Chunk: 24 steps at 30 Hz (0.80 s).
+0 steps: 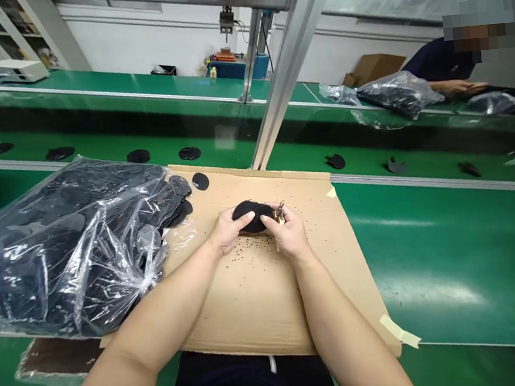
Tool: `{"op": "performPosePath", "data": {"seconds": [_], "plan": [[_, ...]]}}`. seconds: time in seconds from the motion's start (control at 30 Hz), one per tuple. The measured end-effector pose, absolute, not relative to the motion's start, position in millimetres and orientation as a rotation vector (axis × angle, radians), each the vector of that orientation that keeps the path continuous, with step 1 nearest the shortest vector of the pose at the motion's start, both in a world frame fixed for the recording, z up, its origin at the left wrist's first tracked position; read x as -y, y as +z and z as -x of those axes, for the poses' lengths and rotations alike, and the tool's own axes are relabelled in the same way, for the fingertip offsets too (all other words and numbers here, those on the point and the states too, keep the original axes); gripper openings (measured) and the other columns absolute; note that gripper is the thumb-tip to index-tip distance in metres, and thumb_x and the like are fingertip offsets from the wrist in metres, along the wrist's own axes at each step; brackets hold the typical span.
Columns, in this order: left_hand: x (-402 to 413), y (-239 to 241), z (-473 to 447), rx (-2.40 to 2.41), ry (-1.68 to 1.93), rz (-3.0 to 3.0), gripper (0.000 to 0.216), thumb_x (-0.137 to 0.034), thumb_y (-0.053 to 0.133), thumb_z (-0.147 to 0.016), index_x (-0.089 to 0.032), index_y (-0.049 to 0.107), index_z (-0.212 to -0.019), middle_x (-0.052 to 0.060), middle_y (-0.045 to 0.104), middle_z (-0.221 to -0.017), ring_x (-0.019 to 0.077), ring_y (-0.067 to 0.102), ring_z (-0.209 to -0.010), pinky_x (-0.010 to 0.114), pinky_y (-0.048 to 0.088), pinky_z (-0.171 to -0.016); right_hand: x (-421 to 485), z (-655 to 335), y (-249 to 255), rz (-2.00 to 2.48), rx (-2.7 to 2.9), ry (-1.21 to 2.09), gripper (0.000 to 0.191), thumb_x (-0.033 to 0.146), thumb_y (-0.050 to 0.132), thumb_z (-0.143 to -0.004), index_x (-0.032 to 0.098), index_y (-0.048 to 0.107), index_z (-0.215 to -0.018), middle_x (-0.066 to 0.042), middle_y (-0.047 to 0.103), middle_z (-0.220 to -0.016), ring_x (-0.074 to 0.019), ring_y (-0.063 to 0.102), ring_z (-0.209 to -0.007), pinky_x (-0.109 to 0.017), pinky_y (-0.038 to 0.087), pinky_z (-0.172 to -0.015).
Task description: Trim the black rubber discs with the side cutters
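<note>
Over the cardboard sheet, I hold a flat black oval piece between both hands. My left hand grips its left end, thumb on top. My right hand pinches the right end with the thumb. A small brass-coloured metal tool, perhaps a pair of snips, is also tucked in the right hand; its full shape is hidden by the fingers. Small dark scraps are scattered on the cardboard below. One loose black oval lies near the cardboard's far left corner.
A large clear plastic bag full of black pieces stands at left, more spilling from its mouth. Beyond runs a green belt carrying spaced black pieces. A metal post rises ahead. Across, a person works beside plastic bags.
</note>
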<state>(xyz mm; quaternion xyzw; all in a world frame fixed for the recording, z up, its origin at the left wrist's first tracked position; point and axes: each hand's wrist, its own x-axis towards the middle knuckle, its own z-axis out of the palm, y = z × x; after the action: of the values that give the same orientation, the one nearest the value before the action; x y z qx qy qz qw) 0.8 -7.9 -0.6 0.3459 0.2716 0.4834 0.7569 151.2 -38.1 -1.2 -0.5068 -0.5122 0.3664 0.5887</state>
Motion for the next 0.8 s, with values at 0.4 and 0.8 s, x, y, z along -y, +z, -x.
{"op": "performPosePath", "data": {"seconds": [0.4,0.8], "plan": [[13.7,6.9,1.7,-0.636,1.115,-0.840,0.033,-0.025,0.084,-0.065,-0.014,0.070,-0.092,0.007,0.072,-0.095,0.0202,0.066,-0.090,0.035,0.052,-0.087,49.9,-156.5,17.9,1.353,1.608,0.475,0.029,0.044,0.062,-0.085,0.020,0.056,-0.070,-0.001,0.055,-0.070,-0.0150,0.052,-0.069,-0.028,0.042,-0.067],[16.2,8.7,7.4,-0.582,1.005,-0.849,0.027,-0.025,0.085,-0.062,-0.013,0.067,-0.077,0.005,0.070,-0.083,0.0181,0.065,-0.082,0.035,0.051,-0.085,53.3,-158.0,23.4,1.233,1.775,0.545,0.036,0.043,0.057,-0.087,0.019,0.050,-0.062,0.001,0.047,-0.062,-0.0128,0.047,-0.061,-0.026,0.036,-0.060]]}}
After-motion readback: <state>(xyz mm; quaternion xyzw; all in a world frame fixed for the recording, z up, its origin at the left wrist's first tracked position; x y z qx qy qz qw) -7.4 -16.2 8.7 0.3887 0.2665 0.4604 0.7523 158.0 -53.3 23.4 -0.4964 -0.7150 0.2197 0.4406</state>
